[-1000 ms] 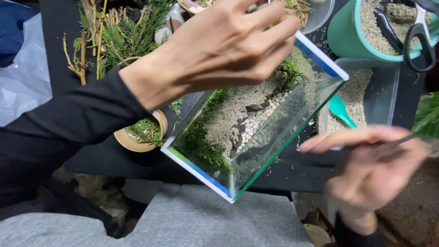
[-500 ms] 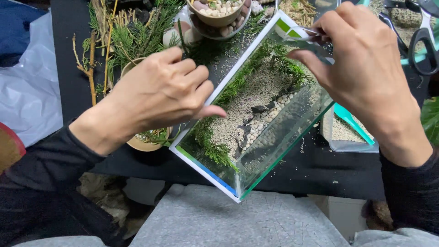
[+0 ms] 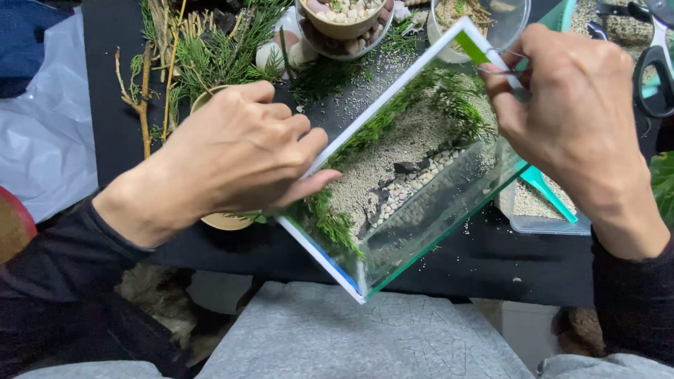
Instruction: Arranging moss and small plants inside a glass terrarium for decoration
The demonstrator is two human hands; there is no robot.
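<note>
A small glass tank (image 3: 449, 210) with a white rim sits tilted in the middle, holding sand, a strip of pale pebbles (image 3: 407, 184), dark stones and green sprigs (image 3: 330, 221). My left hand (image 3: 232, 151) grips its left rim, fingers curled over the edge and thumb pressed along the wall. At the tank's far right corner, my right hand (image 3: 569, 105) pinches thin metal tweezers (image 3: 507, 55). The tweezer tips are hidden by my fingers.
A bowl of pebbles (image 3: 340, 14) and loose evergreen cuttings (image 3: 203, 56) with twigs (image 3: 144, 84) lie behind the tank. A clear sand box with a teal scoop (image 3: 544, 186) sits right, scissors (image 3: 656, 63) above it. A white plastic bag (image 3: 42, 126) lies left.
My left hand dropped from above the tank to its left rim. My right hand rose from the lower right to the far corner with the tweezers. The tank turned slightly.
</note>
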